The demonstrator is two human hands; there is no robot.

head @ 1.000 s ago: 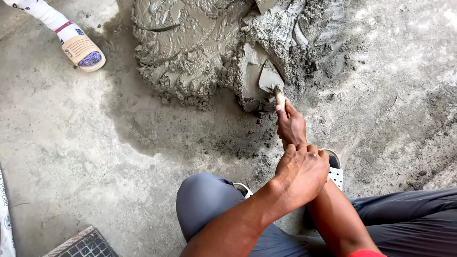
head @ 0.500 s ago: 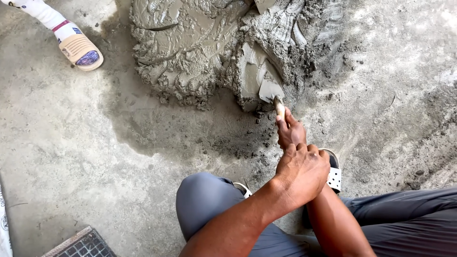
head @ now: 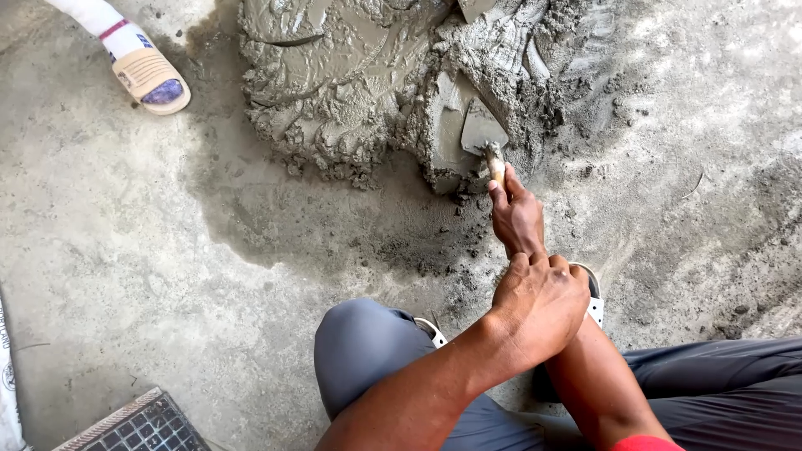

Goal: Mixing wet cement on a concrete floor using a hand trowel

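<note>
A heap of wet grey mortar (head: 359, 75) lies on the concrete floor (head: 125, 250) ahead of me. My right hand (head: 516, 215) grips the wooden handle of a small trowel (head: 483, 132). The trowel's blade rests against the heap's near edge. My left hand (head: 539, 305) is clasped over my right wrist. I am squatting, with my grey-trousered knees (head: 368, 351) at the bottom of the view.
Another person's foot in a white sock and beige slipper (head: 150, 77) stands at the top left, beside the heap. A metal drain grate (head: 138, 430) sits at the bottom left. A second trowel blade tip (head: 474, 8) shows at the top edge. My sandal (head: 593, 301) peeks out below my hands.
The trowel and my right hand have shifted slightly up and into the heap's edge. The view moved a little; the other person's foot looks slightly further right.
</note>
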